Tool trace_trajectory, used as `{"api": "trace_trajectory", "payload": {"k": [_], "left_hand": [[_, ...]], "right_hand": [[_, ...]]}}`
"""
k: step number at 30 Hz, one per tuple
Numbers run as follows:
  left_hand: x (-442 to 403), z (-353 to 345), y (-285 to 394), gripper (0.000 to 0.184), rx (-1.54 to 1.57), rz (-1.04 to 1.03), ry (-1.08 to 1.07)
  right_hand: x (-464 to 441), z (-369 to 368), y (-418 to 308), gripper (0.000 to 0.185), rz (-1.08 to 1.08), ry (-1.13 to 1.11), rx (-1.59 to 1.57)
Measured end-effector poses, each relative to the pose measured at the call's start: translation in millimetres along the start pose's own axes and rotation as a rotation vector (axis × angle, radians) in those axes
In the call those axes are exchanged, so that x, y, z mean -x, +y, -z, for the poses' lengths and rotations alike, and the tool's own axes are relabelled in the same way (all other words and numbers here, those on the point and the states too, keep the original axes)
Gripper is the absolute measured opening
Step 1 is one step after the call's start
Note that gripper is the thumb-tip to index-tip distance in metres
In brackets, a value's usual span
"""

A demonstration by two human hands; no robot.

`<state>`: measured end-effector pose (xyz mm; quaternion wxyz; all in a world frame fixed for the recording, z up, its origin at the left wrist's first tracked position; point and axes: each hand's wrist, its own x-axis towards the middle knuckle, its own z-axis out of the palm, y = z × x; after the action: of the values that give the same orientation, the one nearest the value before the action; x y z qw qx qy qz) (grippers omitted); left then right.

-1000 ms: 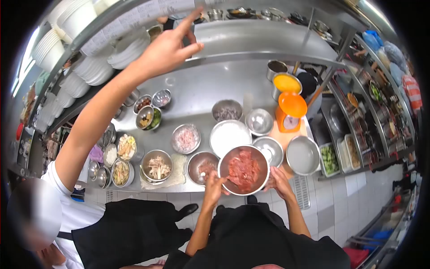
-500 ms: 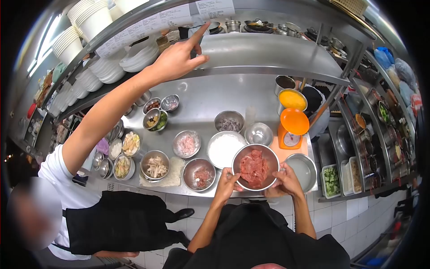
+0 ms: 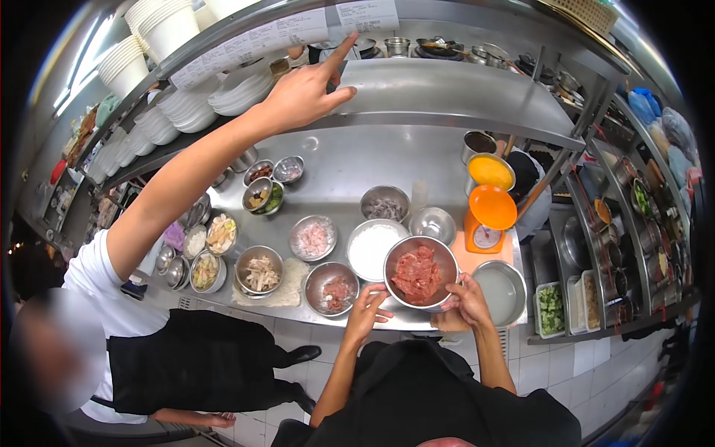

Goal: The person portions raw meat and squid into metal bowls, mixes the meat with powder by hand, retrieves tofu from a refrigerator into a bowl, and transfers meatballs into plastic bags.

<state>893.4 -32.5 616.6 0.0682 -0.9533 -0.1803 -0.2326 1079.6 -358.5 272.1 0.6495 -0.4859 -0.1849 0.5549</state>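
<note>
A steel bowl [image 3: 389, 285] of sliced raw red meat [image 3: 418, 276] is in front of me at the counter's near edge. My left hand [image 3: 365, 309] is at its lower left side, the thumb by the rim and the fingers curved below it with a gap between them. On the other side, my right hand [image 3: 471, 301] grips the rim. A bowl of white powder [image 3: 375, 249] is partly hidden behind the meat bowl. Left of my left hand stands a bowl with pinkish meat [image 3: 335, 293]. A pan of cloudy liquid [image 3: 500, 294] is just beyond my right hand.
An orange scale [image 3: 490, 216] stands near a container of yellow liquid [image 3: 491, 173]. Several ingredient bowls are on the left. A co-worker's arm [image 3: 208, 167] reaches across, pointing at paper slips [image 3: 369, 15] on the overhead shelf. Stacked plates [image 3: 242, 89] line the shelf below.
The meat bowl has shifted slightly left and away from me. My left fingers have drawn back a little from its side. The view has moved slightly; the co-worker still points.
</note>
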Motion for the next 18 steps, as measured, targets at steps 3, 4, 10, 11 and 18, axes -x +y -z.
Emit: {"api": "trace_trajectory", "payload": {"k": [3,4,10,11,18], "left_hand": [[-0.3,-0.1,-1.1,0.08,-0.015,0.013,-0.006],[0.4,-0.5,-1.5,0.08,-0.005,0.0,0.007],[-1.4,2.3,-3.4,0.079,-0.026,-0.017,0.025],[-1.8,3.0,-3.4,0.078,-0.047,-0.029,0.031],[257.9,-147.2,169.1,0.044,1.152,0.765,0.078]], "right_hand": [[-1.9,-4.6,1.6,0.02,-0.004,0.014,-0.039],[-2.6,-4.3,1.2,0.019,0.005,0.023,-0.072],[-27.1,26.1,-26.2,0.017,0.165,0.13,-0.141],[-35.2,36.5,-36.0,0.016,0.231,0.165,-0.125],[-104.7,143.8,-86.3,0.018,0.526,0.369,0.096]]}}
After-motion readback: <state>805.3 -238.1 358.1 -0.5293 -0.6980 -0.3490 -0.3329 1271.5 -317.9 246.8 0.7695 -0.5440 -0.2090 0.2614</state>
